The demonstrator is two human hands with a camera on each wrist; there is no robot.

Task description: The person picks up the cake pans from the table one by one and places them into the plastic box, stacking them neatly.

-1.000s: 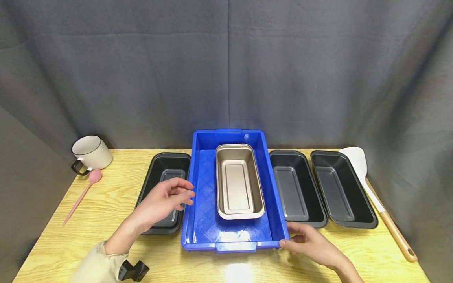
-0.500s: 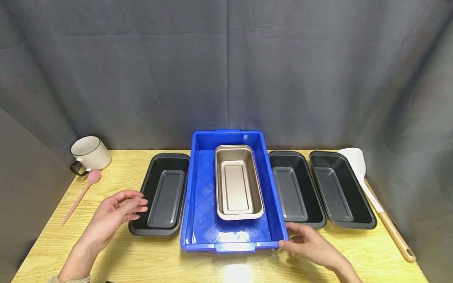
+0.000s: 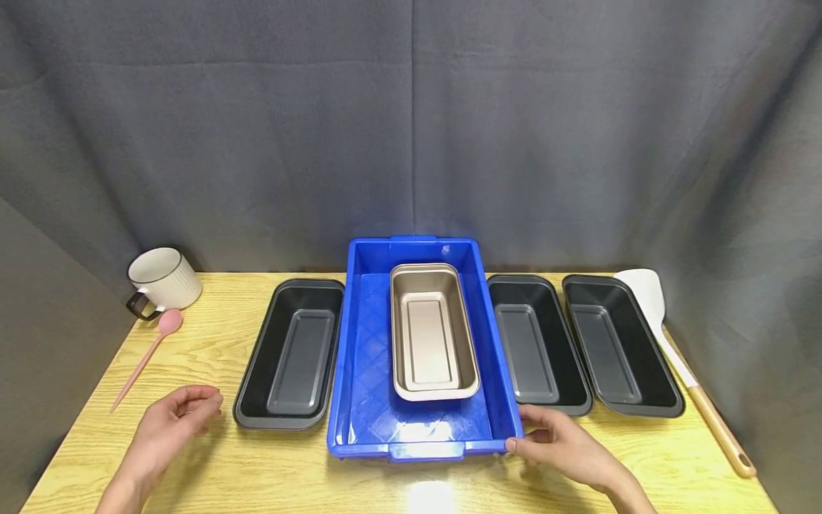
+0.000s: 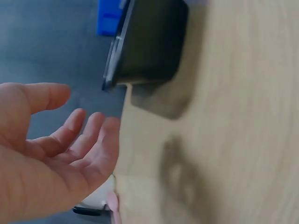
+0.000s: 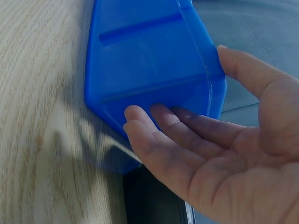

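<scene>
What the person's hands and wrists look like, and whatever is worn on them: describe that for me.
The left hand and the right hand are both bare, with slender fingers and no gloves, rings or markings to be seen. The wrists show no sleeve or watch; farther up, the arms are out of frame.

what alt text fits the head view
A right hand holds the near right corner of a blue tray containing a gold pan. An empty left hand hovers beside a dark pan; two other dark pans sit at right.
</scene>
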